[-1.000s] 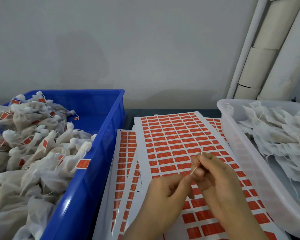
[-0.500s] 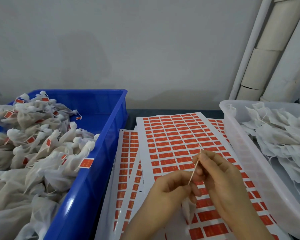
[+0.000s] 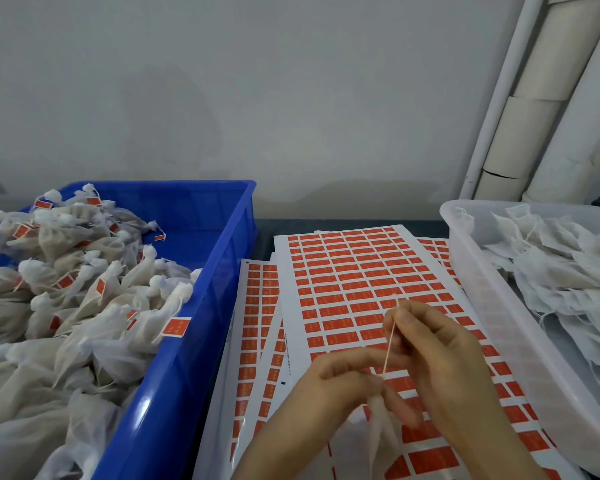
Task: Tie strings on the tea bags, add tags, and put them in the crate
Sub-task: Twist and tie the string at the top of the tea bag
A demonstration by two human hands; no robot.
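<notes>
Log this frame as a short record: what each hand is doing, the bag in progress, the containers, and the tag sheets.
left hand: pinches the gathered neck of a white tea bag
right hand: pinches the string, which runs straight up from the neck
tag on this bag: none visible
blue crate: at left, piled with tagged bags
white tray: at right, holds flat bags with loose strings
tag sheets: overlapping, red tags, between crate and tray, under both hands
</notes>
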